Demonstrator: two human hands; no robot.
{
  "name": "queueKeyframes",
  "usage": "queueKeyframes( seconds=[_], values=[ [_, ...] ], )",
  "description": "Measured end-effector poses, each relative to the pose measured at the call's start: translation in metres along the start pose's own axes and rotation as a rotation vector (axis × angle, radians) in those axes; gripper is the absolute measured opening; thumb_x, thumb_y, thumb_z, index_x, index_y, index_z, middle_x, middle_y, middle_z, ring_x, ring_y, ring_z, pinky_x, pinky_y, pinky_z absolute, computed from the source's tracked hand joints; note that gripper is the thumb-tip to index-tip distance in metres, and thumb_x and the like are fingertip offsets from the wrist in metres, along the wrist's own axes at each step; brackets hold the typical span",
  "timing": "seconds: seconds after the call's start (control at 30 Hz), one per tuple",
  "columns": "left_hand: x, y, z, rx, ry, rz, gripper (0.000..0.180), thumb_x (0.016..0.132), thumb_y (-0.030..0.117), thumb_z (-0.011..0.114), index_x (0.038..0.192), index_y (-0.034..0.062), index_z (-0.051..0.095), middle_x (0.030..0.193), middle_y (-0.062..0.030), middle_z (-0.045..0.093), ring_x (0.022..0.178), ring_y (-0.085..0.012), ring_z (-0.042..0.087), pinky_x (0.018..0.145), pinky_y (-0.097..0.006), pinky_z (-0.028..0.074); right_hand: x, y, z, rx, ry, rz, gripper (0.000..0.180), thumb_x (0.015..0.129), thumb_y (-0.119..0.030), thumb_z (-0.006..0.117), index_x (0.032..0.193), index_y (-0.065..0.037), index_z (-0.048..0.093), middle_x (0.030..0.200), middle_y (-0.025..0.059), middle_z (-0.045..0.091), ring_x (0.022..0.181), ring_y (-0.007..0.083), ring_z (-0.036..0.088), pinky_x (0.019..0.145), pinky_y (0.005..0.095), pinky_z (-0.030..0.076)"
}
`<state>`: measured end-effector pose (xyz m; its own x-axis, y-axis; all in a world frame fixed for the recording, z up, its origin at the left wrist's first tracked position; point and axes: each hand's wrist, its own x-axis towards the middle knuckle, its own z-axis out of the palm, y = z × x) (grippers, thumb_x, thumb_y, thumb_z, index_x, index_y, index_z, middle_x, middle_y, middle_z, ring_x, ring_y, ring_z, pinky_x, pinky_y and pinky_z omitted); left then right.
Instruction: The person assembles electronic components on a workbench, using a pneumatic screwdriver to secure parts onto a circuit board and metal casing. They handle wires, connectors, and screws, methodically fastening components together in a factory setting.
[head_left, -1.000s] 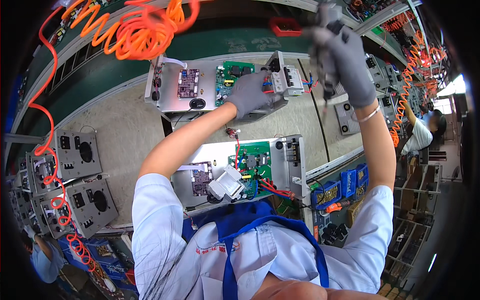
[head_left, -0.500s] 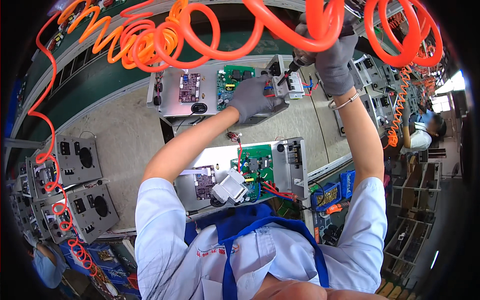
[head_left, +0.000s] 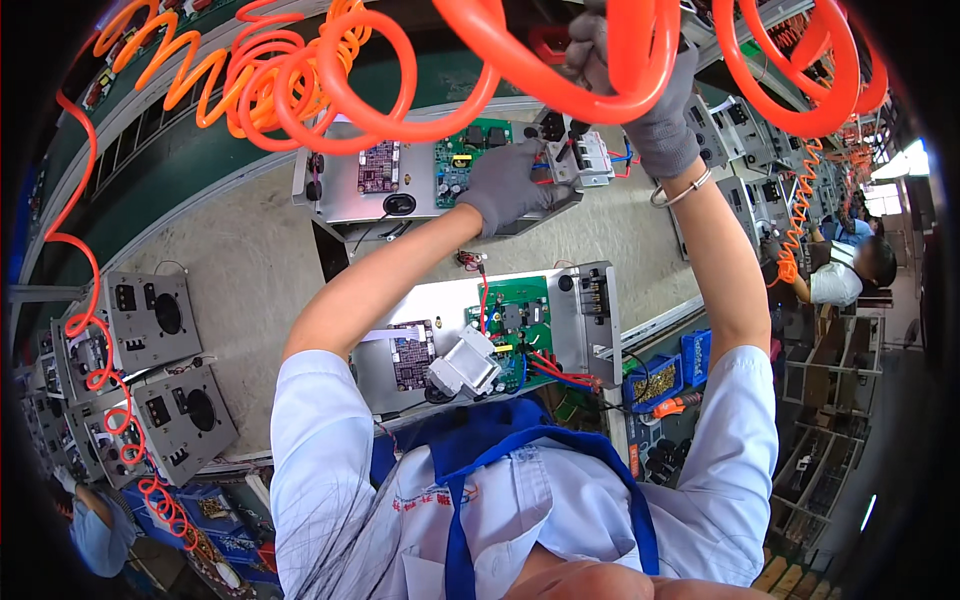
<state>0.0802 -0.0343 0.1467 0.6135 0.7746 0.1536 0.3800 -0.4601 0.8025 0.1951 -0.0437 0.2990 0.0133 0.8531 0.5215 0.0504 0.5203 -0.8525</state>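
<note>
My left hand (head_left: pixel 508 185), in a grey glove, is closed at the right end of the far metal chassis (head_left: pixel 420 195). Its fingers press on a white block with a metal bracket (head_left: pixel 585 160), which has red and blue wires. My right hand (head_left: pixel 660 125), also gloved, is raised above and right of that block, fingers curled round a dark power screwdriver (head_left: pixel 575 133). The screwdriver's bit points down at the bracket; a thick orange coiled hose (head_left: pixel 640 60) hides most of its body. Closer to me lies a second chassis (head_left: pixel 585 340) with a green circuit board and a loose-looking white block (head_left: pixel 466 366).
Orange coiled hoses (head_left: pixel 350 110) hang across the top. Grey units with round fans (head_left: pixel 165 310) stand on the left. Blue bins (head_left: pixel 655 385) of small brass-coloured parts and an orange-handled tool (head_left: pixel 675 405) lie to the right. Another person (head_left: pixel 840 275) works at far right.
My right hand has shifted slightly up and left with the screwdriver. The hanging coils have swung a little left. My left hand stays at the bracket.
</note>
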Motion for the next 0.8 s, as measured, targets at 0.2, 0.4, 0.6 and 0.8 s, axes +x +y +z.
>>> queueKeyframes(
  seconds=[0.2,0.4,0.6,0.8],
  values=[
    [0.003,-0.006,0.003,0.018,0.023,-0.04,0.069,0.066,0.051,0.077,0.119,0.0113,0.06,0.1,-0.0157,0.068,0.091,-0.0323,0.065,0.08,-0.04,0.05,0.02,-0.04,0.024,-0.403,-0.017,-0.089,0.018,0.089,-0.015,0.062,0.102,-0.002,0.058,0.08,0.0036,0.061,0.07,0.0129,0.059,0.062,0.0247,0.049],
    [0.007,-0.012,0.001,-0.039,0.002,0.012,0.075,0.068,0.046,0.077,0.127,0.005,0.054,0.108,-0.0199,0.065,0.099,-0.0325,0.064,0.085,-0.04,0.048,-0.008,-0.04,-0.018,-1.111,-0.219,0.202,0.045,0.072,-0.041,0.075,0.091,-0.002,0.062,0.072,0.0075,0.063,0.063,0.0178,0.061,0.063,0.032,0.049],
    [0.013,-0.04,0.001,-0.711,-0.041,0.019,0.042,0.085,0.024,0.064,0.12,0.0011,0.059,0.08,-0.0027,0.06,0.062,-0.0071,0.051,0.057,-0.022,0.045,-0.058,0.016,-0.058,-1.196,-0.15,0.46,0.051,0.07,-0.044,0.074,0.098,-0.004,0.063,0.08,0.0142,0.067,0.077,0.0283,0.066,0.07,0.038,0.049],
    [0.021,-0.038,-0.015,-0.304,0.056,-0.017,0.024,0.088,0.018,0.06,0.103,0.0021,0.068,0.08,-0.0074,0.069,0.065,-0.0132,0.06,0.063,-0.031,0.049,-0.057,0.015,-0.056,-1.173,-0.149,0.49,0.055,0.07,-0.044,0.074,0.106,-0.005,0.063,0.084,0.0147,0.068,0.08,0.0281,0.067,0.074,0.0373,0.05]
  ],
)
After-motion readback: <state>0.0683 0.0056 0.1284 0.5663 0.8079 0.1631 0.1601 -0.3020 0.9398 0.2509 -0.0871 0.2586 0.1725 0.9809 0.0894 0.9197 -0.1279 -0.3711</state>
